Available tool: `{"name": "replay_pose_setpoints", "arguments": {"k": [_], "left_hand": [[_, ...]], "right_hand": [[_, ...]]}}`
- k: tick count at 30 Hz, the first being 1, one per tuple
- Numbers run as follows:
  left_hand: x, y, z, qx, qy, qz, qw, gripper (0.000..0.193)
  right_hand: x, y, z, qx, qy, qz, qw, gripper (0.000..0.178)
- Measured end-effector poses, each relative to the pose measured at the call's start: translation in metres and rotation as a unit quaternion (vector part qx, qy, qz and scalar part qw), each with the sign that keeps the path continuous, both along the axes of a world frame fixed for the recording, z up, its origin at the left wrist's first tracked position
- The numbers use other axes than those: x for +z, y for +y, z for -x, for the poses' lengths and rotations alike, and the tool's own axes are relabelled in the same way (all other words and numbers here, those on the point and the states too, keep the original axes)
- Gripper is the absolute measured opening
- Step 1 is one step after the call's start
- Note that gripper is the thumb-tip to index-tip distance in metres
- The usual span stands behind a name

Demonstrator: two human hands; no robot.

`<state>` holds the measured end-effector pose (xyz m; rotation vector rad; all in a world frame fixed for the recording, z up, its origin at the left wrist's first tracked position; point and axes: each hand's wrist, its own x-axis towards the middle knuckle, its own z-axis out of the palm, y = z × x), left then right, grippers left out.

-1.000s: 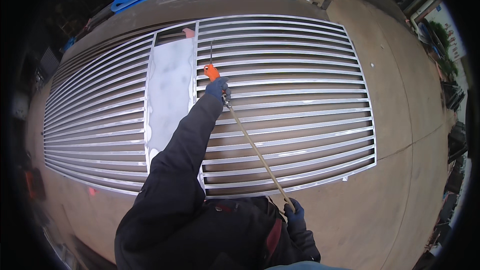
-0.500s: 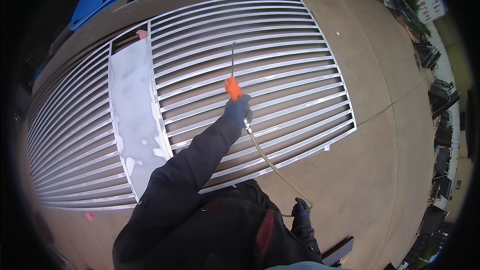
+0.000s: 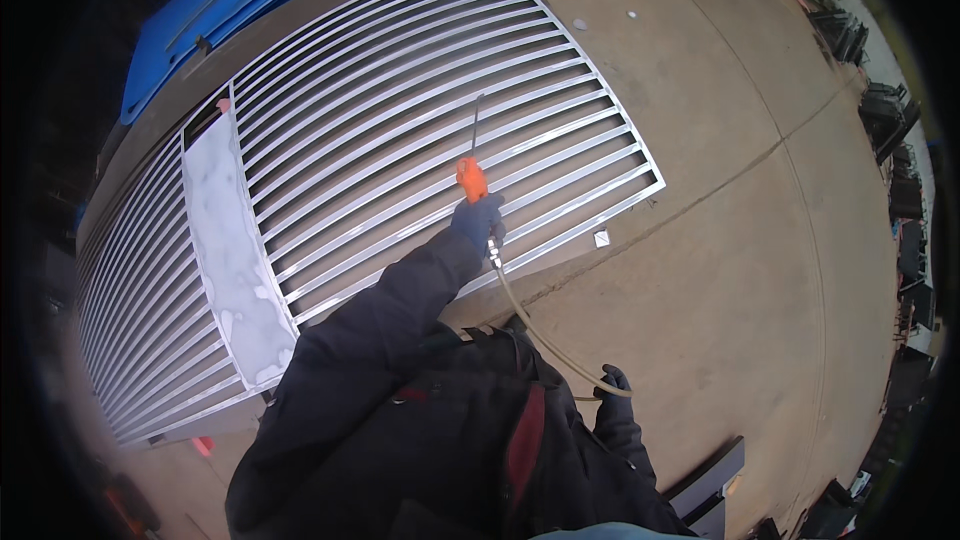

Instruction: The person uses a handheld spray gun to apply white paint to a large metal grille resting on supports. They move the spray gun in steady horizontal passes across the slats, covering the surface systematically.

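My left hand (image 3: 478, 221), in a dark glove, is closed around an orange air blow gun (image 3: 471, 178). The gun's thin metal nozzle points away from me, above the bars of a large silver slatted metal frame (image 3: 590, 62). From the gun's handle a yellowish air hose (image 3: 548, 336) curves down to the right. Lower right, beside my body, my gloved right hand (image 3: 612, 382) grips that hose. A pale grey, blotchy flat panel (image 3: 228, 240) fills the section between the frame's two barred parts.
Blue sheeting or panels (image 3: 215, 15) lie at the back left. Dark metal bars (image 3: 705, 480) rest near my right side. A small white square piece (image 3: 601, 238) is on the concrete floor (image 3: 730, 280). Racks of dark items (image 3: 888, 120) line the far right.
The slatted frame has shifted left and turned in my view, with more floor showing at right. My left hand still holds the blow gun; my right hand on the hose sits slightly higher in view.
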<state>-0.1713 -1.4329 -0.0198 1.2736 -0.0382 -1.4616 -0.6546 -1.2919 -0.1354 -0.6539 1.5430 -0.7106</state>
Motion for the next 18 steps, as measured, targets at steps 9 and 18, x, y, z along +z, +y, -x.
{"name": "replay_pose_setpoints", "arguments": {"k": [9,18], "left_hand": [[0.019,-0.078,0.095,0.057,-0.007,0.014,0.998,0.017],[0.048,-0.048,0.243,-0.144,0.052,-0.075,0.985,0.016]], "right_hand": [[-0.011,-0.001,0.114,0.001,-0.016,-0.008,1.0,0.022],[-0.011,0.0,0.168,-0.177,-0.103,-0.003,0.979,0.025]]}}
